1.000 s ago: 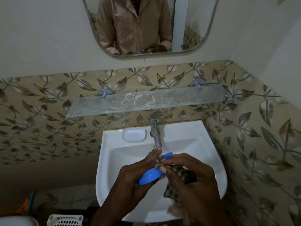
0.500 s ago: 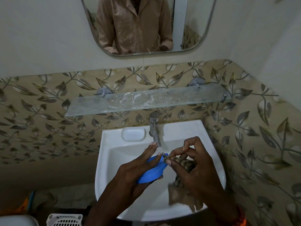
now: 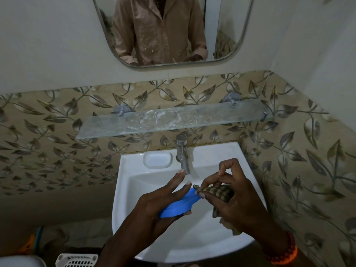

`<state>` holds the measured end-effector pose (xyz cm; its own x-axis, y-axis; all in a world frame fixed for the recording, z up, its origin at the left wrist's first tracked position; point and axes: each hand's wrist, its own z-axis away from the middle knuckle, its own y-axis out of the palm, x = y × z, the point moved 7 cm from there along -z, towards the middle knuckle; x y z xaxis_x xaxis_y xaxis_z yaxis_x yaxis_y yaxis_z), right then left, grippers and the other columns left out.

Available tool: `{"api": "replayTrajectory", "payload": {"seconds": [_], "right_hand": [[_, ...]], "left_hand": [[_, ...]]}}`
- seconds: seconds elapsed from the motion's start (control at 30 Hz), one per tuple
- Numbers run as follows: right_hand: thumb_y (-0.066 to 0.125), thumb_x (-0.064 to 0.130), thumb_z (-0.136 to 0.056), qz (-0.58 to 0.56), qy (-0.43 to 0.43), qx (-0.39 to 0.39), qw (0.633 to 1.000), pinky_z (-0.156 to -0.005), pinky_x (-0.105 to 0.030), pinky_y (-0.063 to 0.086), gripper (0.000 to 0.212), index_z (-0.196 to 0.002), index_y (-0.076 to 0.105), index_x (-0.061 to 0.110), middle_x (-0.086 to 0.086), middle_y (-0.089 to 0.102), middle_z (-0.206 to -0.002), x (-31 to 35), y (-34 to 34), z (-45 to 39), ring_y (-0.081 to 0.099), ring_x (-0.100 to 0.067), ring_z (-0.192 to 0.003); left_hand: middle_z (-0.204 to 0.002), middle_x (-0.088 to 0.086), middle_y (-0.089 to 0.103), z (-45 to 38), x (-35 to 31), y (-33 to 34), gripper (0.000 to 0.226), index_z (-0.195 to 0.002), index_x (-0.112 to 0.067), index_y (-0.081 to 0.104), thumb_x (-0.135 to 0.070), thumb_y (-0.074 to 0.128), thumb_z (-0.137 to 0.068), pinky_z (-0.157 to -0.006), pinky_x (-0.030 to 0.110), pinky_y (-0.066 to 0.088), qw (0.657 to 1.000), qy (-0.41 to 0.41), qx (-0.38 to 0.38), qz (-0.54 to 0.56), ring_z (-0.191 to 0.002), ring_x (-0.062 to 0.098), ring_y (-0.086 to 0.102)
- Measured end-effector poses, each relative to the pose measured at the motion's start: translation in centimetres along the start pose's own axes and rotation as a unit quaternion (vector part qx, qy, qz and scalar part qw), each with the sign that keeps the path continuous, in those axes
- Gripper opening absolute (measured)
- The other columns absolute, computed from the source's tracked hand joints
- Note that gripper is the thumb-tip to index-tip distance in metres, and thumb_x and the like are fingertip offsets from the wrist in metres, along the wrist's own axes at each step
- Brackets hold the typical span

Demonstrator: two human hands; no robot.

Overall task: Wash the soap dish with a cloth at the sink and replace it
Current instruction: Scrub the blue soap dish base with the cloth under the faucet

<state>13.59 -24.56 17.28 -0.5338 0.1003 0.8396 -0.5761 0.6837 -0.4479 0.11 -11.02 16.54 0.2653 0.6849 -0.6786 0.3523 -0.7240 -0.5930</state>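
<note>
Stage: mid-wash, judged; cloth (image 3: 219, 192) rubbing the far end of the soap dish (image 3: 179, 204) over the sink (image 3: 134, 209).
Left hand (image 3: 156, 207): gripping the dish, forefingers straight.
Right hand (image 3: 237, 199): pinching the cloth.
Remaining: replacing the dish.
Count: one dish, one cloth, one tap (image 3: 183, 153), two hands.

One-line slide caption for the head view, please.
Over the white sink, left hand holds the blue soap dish while right hand rubs it with a checked cloth.
</note>
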Motion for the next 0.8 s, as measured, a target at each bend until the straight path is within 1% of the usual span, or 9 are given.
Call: {"api": "replayTrajectory", "payload": {"seconds": [0.07, 0.13, 0.27, 0.4, 0.53, 0.6, 0.67, 0.73, 0.8], "right_hand": [[0.087, 0.01, -0.072, 0.014, -0.011, -0.019, 1.0, -0.057, -0.009, 0.055, 0.031, -0.095, 0.066, 0.012, 0.026, 0.042, -0.106, 0.3, -0.6, -0.1, 0.069, 0.001, -0.072], [0.087, 0.011, -0.07, 0.038, -0.031, -0.032, 0.998, -0.063, -0.006, 0.053, 0.028, -0.093, 0.071, 0.016, 0.026, 0.038, -0.108, 1.0, -1.1, -0.3, 0.066, 0.004, -0.083], [0.085, 0.005, -0.071, 0.025, -0.049, -0.035, 0.998, -0.062, -0.007, 0.054, 0.035, -0.1, 0.066, 0.005, 0.035, 0.043, -0.107, 1.6, -1.1, -0.3, 0.067, 0.005, -0.079], [0.08, 0.018, -0.075, -0.04, -0.079, -0.013, 0.996, -0.062, -0.01, 0.057, 0.04, -0.103, 0.055, 0.002, 0.042, 0.054, -0.109, 2.9, 0.5, 0.4, 0.069, 0.006, -0.081], [0.079, 0.018, -0.079, -0.062, -0.056, -0.02, 0.996, -0.071, -0.007, 0.054, 0.044, -0.103, 0.042, 0.023, 0.021, 0.073, -0.098, 2.2, 1.1, 0.4, 0.072, 0.001, -0.081], [0.079, 0.007, -0.08, -0.043, -0.033, -0.026, 0.998, -0.07, -0.009, 0.055, 0.044, -0.101, 0.042, 0.021, 0.018, 0.073, -0.097, 0.6, 0.5, -0.1, 0.073, -0.001, -0.082], [0.077, 0.002, -0.08, -0.037, -0.012, -0.029, 0.999, -0.061, -0.016, 0.059, 0.043, -0.1, 0.043, 0.019, 0.013, 0.074, -0.097, -1.0, 0.1, -0.3, 0.074, -0.005, -0.077], [0.078, 0.005, -0.08, -0.041, 0.001, -0.042, 0.998, -0.054, -0.02, 0.059, 0.04, -0.101, 0.047, 0.016, 0.012, 0.072, -0.099, -2.1, -0.3, -0.2, 0.073, -0.01, -0.074], [0.081, 0.01, -0.077, -0.032, 0.006, -0.073, 0.997, -0.056, -0.016, 0.058, 0.038, -0.105, 0.055, 0.015, 0.014, 0.065, -0.105, -2.8, -0.8, 0.1, 0.069, -0.013, -0.08]], "left_hand": [[-0.16, 0.001, 0.042, -0.2, 0.0, -0.1, 0.062, -0.144, -0.016, 0.055, -0.016, 0.08, -0.088, -0.103, 0.044, 0.054, 1.0, -0.011, -0.003, 0.022, -0.137, 0.016, 0.054], [-0.159, 0.001, 0.044, -0.4, 0.0, -0.1, 0.059, -0.144, -0.017, 0.056, -0.02, 0.078, -0.089, -0.102, 0.045, 0.055, 0.999, -0.017, -0.006, 0.033, -0.136, 0.016, 0.055], [-0.159, -0.001, 0.044, -0.5, 0.1, 0.1, 0.057, -0.144, -0.019, 0.056, -0.025, 0.076, -0.091, -0.102, 0.046, 0.055, 0.999, -0.02, -0.008, 0.047, -0.137, 0.017, 0.054], [-0.159, -0.006, 0.043, -0.6, 1.0, 0.2, 0.062, -0.146, -0.023, 0.054, -0.02, 0.08, -0.089, -0.105, 0.042, 0.052, 0.999, -0.032, -0.008, 0.02, -0.139, 0.013, 0.051], [-0.16, -0.006, 0.042, -0.5, 1.4, -0.1, 0.062, -0.147, -0.026, 0.053, -0.022, 0.079, -0.091, -0.105, 0.038, 0.053, 1.0, -0.022, -0.013, 0.018, -0.138, 0.013, 0.052], [-0.16, -0.002, 0.042, -0.3, 1.5, -0.3, 0.061, -0.145, -0.024, 0.055, -0.02, 0.08, -0.09, -0.103, 0.04, 0.055, 0.999, -0.019, -0.02, 0.023, -0.136, 0.015, 0.054], [-0.16, -0.001, 0.042, 0.0, 1.6, -0.3, 0.059, -0.144, -0.022, 0.056, -0.022, 0.079, -0.09, -0.102, 0.041, 0.055, 0.999, -0.027, -0.022, 0.04, -0.136, 0.016, 0.055], [-0.158, -0.002, 0.045, 0.2, 1.7, -0.3, 0.057, -0.142, -0.022, 0.059, -0.024, 0.079, -0.089, -0.103, 0.036, 0.054, 0.997, -0.038, -0.033, 0.056, -0.134, 0.015, 0.056], [-0.155, -0.005, 0.049, 0.1, 1.8, -0.7, 0.054, -0.139, -0.025, 0.062, -0.023, 0.08, -0.088, -0.102, 0.028, 0.053, 0.993, -0.057, -0.06, 0.081, -0.132, 0.012, 0.058]]}}
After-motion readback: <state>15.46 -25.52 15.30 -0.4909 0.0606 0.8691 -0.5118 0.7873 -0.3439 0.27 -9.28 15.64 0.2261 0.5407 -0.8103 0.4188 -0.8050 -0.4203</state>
